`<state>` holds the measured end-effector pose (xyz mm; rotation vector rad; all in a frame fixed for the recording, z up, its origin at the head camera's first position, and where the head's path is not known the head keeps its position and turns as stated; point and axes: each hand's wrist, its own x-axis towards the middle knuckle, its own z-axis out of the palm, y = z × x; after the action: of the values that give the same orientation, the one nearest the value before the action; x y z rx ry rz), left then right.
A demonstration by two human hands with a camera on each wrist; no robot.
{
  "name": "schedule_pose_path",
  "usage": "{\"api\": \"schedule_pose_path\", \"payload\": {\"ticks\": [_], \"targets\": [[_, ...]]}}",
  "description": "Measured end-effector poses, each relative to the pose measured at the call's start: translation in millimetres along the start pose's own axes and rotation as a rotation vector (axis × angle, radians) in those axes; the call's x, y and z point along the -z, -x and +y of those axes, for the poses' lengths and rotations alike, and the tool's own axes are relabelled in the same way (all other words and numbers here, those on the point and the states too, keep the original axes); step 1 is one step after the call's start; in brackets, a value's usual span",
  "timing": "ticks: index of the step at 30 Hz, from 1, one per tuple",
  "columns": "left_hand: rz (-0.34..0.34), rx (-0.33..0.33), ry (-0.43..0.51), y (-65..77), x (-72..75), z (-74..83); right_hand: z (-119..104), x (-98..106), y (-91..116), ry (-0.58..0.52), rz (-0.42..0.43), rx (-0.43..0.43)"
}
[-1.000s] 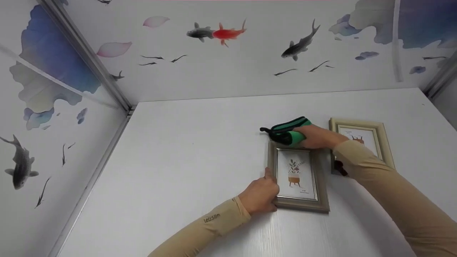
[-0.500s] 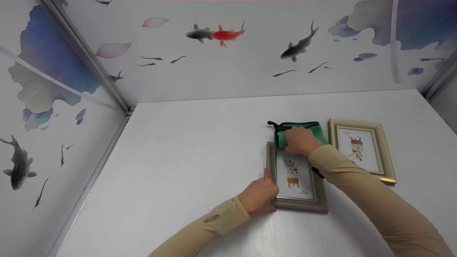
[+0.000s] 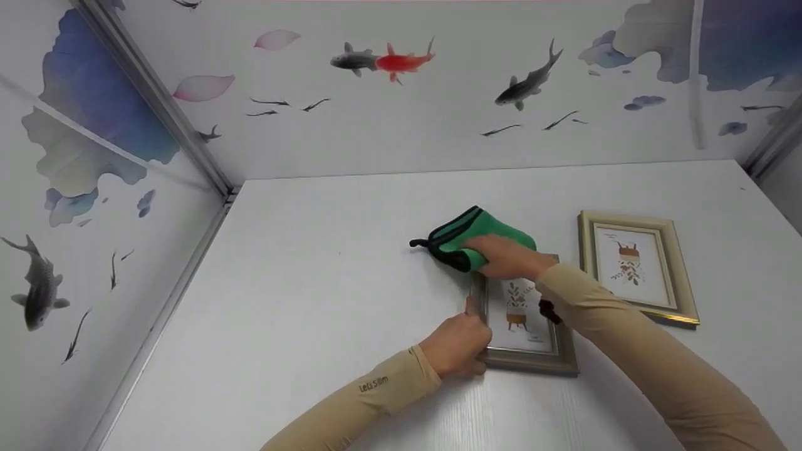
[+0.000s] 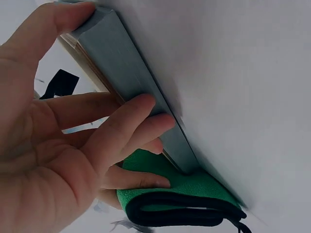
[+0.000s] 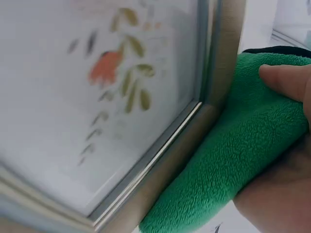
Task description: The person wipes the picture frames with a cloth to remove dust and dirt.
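Observation:
A grey-brown picture frame (image 3: 532, 362) with a potted-plant print hangs against the white wall. My left hand (image 3: 456, 343) holds its lower left part. In the left wrist view, the thumb lies at one end of the frame (image 4: 121, 60) and other fingers touch its side. My right hand (image 3: 506, 255) grips a folded green towel (image 3: 495, 227) with black edging at the frame's upper left corner. The right wrist view has the towel (image 5: 233, 145) pressed along the outside of the frame's border (image 5: 214, 114). The towel and right hand hide part of the top edge in the head view.
To the right, a cream-gold picture frame (image 3: 680, 263) hangs on the wall, its plant print upside down. White wall (image 3: 338, 282) stretches to the left. A side panel (image 3: 37, 207) and an overhead panel (image 3: 438, 138) carry fish and leaf designs.
Along the top of the frame, my right hand has moved the towel leftward to the upper left corner. The gold frame, partly covered earlier, is now uncovered. My left hand stays put.

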<state>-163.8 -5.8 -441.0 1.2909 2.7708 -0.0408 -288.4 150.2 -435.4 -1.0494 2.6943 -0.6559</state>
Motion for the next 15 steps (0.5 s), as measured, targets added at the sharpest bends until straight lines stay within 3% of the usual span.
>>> {"api": "schedule_pose_path", "payload": {"ticks": [4,15], "targets": [[0.012,0.003,-0.003,0.8,-1.1,1.3,9.0,4.9,12.6,-0.003,0.015,0.003],[0.046,0.008,-0.051,2.0,-3.8,-0.8,38.0,35.8,55.0,0.041,-0.011,-0.211]]}}
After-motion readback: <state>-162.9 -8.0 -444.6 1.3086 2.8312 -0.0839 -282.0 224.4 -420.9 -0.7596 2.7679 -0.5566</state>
